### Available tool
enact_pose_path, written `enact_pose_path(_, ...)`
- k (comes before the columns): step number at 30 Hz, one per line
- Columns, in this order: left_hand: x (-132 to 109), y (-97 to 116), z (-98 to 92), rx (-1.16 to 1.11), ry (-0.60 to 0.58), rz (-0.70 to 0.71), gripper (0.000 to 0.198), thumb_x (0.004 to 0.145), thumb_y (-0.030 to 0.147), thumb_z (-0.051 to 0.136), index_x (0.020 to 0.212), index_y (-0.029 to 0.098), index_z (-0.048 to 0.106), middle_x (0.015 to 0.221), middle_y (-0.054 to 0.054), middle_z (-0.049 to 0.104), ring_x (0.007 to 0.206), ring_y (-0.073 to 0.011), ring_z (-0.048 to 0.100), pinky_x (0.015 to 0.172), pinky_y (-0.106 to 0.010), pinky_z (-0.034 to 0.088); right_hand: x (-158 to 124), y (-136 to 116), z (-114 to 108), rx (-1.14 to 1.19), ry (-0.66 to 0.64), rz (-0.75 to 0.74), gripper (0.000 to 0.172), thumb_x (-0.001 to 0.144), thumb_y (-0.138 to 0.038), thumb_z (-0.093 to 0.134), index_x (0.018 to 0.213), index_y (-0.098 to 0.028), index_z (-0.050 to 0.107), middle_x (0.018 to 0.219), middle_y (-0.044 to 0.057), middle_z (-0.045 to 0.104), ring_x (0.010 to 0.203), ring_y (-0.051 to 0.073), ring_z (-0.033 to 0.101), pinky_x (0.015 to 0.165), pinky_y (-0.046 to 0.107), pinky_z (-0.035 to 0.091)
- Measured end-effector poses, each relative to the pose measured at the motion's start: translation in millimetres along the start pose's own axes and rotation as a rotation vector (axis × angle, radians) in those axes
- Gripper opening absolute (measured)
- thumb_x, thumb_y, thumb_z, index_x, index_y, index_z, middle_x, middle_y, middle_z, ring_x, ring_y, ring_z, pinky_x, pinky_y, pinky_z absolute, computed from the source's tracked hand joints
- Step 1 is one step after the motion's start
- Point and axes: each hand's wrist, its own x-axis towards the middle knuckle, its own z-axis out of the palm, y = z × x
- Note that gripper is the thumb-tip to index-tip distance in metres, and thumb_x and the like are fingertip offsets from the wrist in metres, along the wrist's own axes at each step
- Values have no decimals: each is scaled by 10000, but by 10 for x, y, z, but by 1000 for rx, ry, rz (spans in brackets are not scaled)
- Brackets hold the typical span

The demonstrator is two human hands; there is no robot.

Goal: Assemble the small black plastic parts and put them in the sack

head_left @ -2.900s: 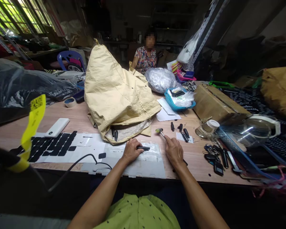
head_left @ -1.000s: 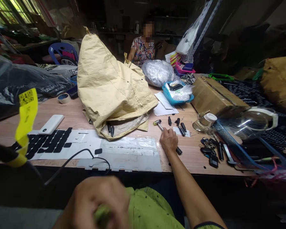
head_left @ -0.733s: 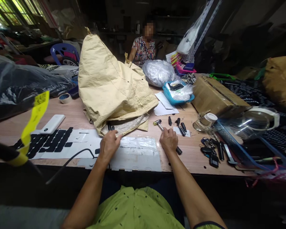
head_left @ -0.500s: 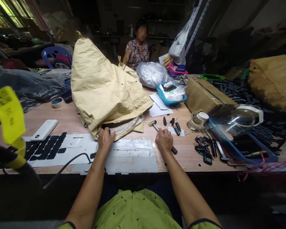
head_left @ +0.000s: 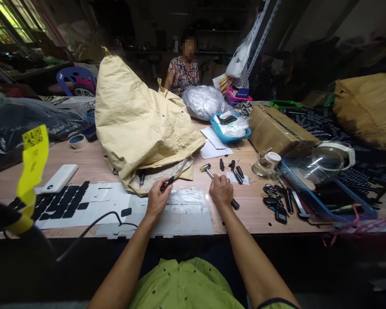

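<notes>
Near the front edge of the pale wood-grain bench (head_left: 251,221), the left hand (head_left: 158,197) has a small black cylindrical piece (head_left: 170,182) pinched between thumb and fingers, over the back part of a flat whitish plastic sheet (head_left: 183,219). That's just in front of the open mouth of a big crumpled tan paper sack (head_left: 144,124), where another dark piece (head_left: 142,178) shows. The right hand (head_left: 221,190) is wrapped round a metal hammer (head_left: 205,167) with a dark handle end, yellowish head angled toward the bench's far edge. Right beyond it, a few stubby black pieces (head_left: 239,171) lie around a small white card (head_left: 230,175).
</notes>
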Motion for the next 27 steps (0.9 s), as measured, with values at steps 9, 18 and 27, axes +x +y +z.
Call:
enact_pose_path(9, -9, 111, 137, -655, -269, -416, 407, 601, 354, 836, 932, 152, 712, 803, -7, 671, 641, -92, 580, 671, -238, 489, 9, 11, -21, -11, -12, 4, 294, 940, -228, 428, 1132, -201, 650, 948, 100, 554, 893, 223, 463, 688, 308, 300)
enact_pose_path(18, -39, -177, 214, 308, -355, 167, 222, 741, 141, 669, 930, 225, 750, 865, -31, 659, 903, -209, 602, 861, -346, 478, 11, 1, -62, 3, -10, 11, 298, 944, -228, 414, 1109, -194, 660, 952, 106, 554, 897, 228, 458, 694, 317, 299)
enact_pose_path(27, -62, -226, 215, 369, -366, 242, 239, 724, 176, 724, 960, 210, 705, 902, -34, 656, 903, -214, 593, 839, -344, 478, 15, 34, -44, 2, -7, 11, 296, 938, -229, 430, 1117, -191, 662, 955, 104, 541, 897, 225, 448, 690, 311, 292)
